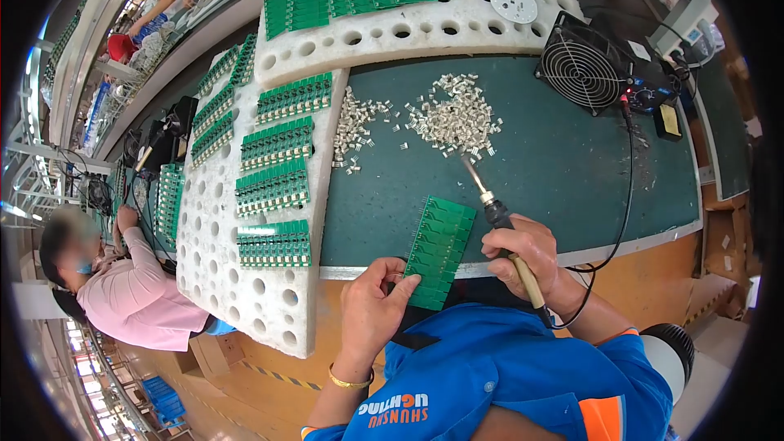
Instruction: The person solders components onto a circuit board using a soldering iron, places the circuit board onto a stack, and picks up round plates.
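Observation:
My left hand (377, 308) pinches the lower left edge of a green circuit board panel (441, 249), tilted over the table's front edge. In my right hand (527, 257) is a soldering iron (496, 211), gripped by its handle. Its metal tip points up and away, close to the near side of a heap of small white connectors (457, 114). A second, looser pile of connectors (349, 126) lies to the left, against the foam board. The iron's black cord runs from the handle across to the right.
A perforated white foam board (278, 310) at left carries several populated circuit boards (276, 143). Another foam block (384, 47) at the back holds green panels and round white boards (514, 3). A fan (581, 69) stands at right beside a soldering station (649, 91). A co-worker (135, 286) sits at far left.

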Demonstrator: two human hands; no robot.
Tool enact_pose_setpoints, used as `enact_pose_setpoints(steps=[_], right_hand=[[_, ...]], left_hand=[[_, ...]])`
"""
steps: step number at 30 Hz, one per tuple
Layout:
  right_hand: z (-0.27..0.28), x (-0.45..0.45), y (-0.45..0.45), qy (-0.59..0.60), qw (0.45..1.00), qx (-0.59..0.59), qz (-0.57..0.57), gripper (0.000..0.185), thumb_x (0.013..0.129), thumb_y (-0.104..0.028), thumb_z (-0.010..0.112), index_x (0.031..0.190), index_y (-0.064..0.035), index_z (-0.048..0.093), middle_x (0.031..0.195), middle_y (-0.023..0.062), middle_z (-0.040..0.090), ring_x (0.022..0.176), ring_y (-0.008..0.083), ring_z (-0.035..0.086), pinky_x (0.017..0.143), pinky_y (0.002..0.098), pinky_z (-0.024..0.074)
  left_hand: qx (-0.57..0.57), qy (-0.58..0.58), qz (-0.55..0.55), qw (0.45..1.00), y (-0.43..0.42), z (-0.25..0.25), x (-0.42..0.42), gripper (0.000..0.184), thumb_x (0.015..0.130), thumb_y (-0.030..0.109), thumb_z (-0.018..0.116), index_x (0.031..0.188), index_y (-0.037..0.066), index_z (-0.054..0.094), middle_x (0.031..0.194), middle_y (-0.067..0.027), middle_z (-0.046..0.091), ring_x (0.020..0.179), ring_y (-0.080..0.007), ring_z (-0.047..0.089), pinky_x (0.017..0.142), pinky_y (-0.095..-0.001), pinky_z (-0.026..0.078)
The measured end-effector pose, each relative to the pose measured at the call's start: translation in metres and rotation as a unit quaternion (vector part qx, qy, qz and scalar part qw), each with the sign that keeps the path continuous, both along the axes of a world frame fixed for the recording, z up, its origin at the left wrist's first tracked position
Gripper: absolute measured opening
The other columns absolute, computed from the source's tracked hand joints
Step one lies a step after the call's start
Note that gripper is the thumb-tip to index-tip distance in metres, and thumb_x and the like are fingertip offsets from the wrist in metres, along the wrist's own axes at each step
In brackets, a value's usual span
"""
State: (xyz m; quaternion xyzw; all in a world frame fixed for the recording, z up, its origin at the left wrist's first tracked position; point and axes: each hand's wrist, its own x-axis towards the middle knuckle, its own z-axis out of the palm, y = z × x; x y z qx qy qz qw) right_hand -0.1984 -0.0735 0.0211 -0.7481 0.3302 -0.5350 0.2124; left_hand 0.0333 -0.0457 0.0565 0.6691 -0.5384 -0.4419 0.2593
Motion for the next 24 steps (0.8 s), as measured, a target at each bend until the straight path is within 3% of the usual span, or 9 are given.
enact_pose_setpoints(steps=[3, 5, 8, 12, 14, 15, 19, 21, 24], right_hand=[[0.003, 0.001, 0.0, -0.013, 0.999, 0.038, 0.012, 0.033, 0.09, -0.033, 0.062, 0.104, -0.0037, 0.057, 0.069, 0.0059, 0.057, 0.054, 0.0207, 0.053, 0.051, 0.0338, 0.0419], [0.002, 0.0, 0.001, -0.028, 0.998, 0.062, 0.013, 0.037, 0.091, -0.037, 0.061, 0.105, -0.0035, 0.057, 0.07, 0.0061, 0.057, 0.055, 0.0202, 0.054, 0.053, 0.0337, 0.0427], [0.0, -0.006, 0.003, -0.066, 0.988, 0.14, 0.013, 0.038, 0.091, -0.038, 0.062, 0.105, -0.0025, 0.057, 0.071, 0.0072, 0.059, 0.058, 0.0196, 0.056, 0.055, 0.0317, 0.0439], [0.009, -0.013, -0.001, -0.055, 0.975, 0.217, 0.003, 0.031, 0.089, -0.03, 0.063, 0.103, -0.0016, 0.06, 0.076, 0.0074, 0.061, 0.06, 0.018, 0.055, 0.057, 0.0286, 0.0438], [0.015, -0.016, -0.004, -0.055, 0.958, 0.281, -0.008, 0.025, 0.088, -0.026, 0.064, 0.099, -0.0027, 0.062, 0.079, 0.007, 0.063, 0.06, 0.0156, 0.055, 0.057, 0.0283, 0.0438], [0.021, -0.015, -0.006, -0.058, 0.955, 0.292, -0.015, 0.02, 0.086, -0.02, 0.063, 0.097, -0.004, 0.064, 0.079, 0.0065, 0.065, 0.059, 0.0135, 0.055, 0.057, 0.0276, 0.0438], [0.025, -0.017, -0.014, -0.044, 0.95, 0.309, -0.009, 0.017, 0.085, -0.017, 0.062, 0.095, -0.0041, 0.065, 0.079, 0.0062, 0.066, 0.059, 0.0128, 0.056, 0.057, 0.0272, 0.044], [0.026, -0.016, -0.016, -0.049, 0.947, 0.317, -0.018, 0.013, 0.083, -0.014, 0.062, 0.091, -0.004, 0.066, 0.077, 0.0054, 0.066, 0.06, 0.0112, 0.056, 0.057, 0.0267, 0.044], [0.027, -0.016, -0.019, -0.047, 0.943, 0.329, -0.023, 0.01, 0.082, -0.01, 0.061, 0.087, -0.0037, 0.067, 0.075, 0.0048, 0.066, 0.061, 0.0103, 0.057, 0.057, 0.0263, 0.044]], left_hand=[[-0.021, -0.101, -0.051, 0.993, -0.003, 0.009, -0.001, 0.024, 0.079, 0.013, 0.076, 0.096, 0.0, 0.064, 0.073, -0.0042, 0.062, 0.064, -0.0095, 0.057, 0.059, -0.0228, 0.045], [-0.122, -0.162, -0.08, 0.976, -0.005, 0.005, 0.002, 0.028, 0.076, 0.015, 0.078, 0.097, 0.002, 0.065, 0.075, -0.0061, 0.062, 0.064, -0.0116, 0.058, 0.059, -0.0242, 0.046], [-0.103, -0.168, -0.069, 0.978, -0.012, 0.011, 0.004, 0.026, 0.08, 0.014, 0.074, 0.099, 0.001, 0.064, 0.079, -0.0049, 0.062, 0.066, -0.0106, 0.056, 0.059, -0.0263, 0.046], [-0.05, -0.024, 0.002, 0.998, -0.032, 0.013, 0.002, 0.022, 0.086, 0.014, 0.066, 0.101, -0.001, 0.061, 0.08, -0.008, 0.064, 0.066, -0.0162, 0.058, 0.061, -0.0293, 0.046], [-0.102, 0.024, 0.001, 0.994, -0.044, 0.012, 0.0, 0.019, 0.093, 0.009, 0.053, 0.107, -0.002, 0.057, 0.081, -0.0072, 0.064, 0.066, -0.0131, 0.056, 0.062, -0.028, 0.045], [-0.134, 0.003, -0.012, 0.991, -0.049, 0.005, -0.001, 0.017, 0.095, 0.007, 0.047, 0.107, -0.001, 0.054, 0.081, -0.0088, 0.066, 0.065, -0.0173, 0.06, 0.062, -0.0296, 0.046], [-0.108, -0.011, -0.025, 0.994, -0.063, -0.003, -0.01, 0.014, 0.094, 0.006, 0.049, 0.105, -0.001, 0.053, 0.079, -0.0109, 0.067, 0.067, -0.0249, 0.063, 0.064, -0.0334, 0.048], [-0.097, -0.06, -0.04, 0.993, -0.067, -0.002, -0.014, 0.009, 0.092, 0.003, 0.052, 0.097, 0.0, 0.058, 0.083, -0.0083, 0.067, 0.064, -0.0121, 0.054, 0.059, -0.0251, 0.043], [-0.185, -0.072, -0.062, 0.978, -0.073, -0.011, -0.015, 0.005, 0.087, -0.001, 0.057, 0.091, -0.001, 0.06, 0.081, -0.011, 0.064, 0.063, -0.0158, 0.057, 0.059, -0.0276, 0.045]])
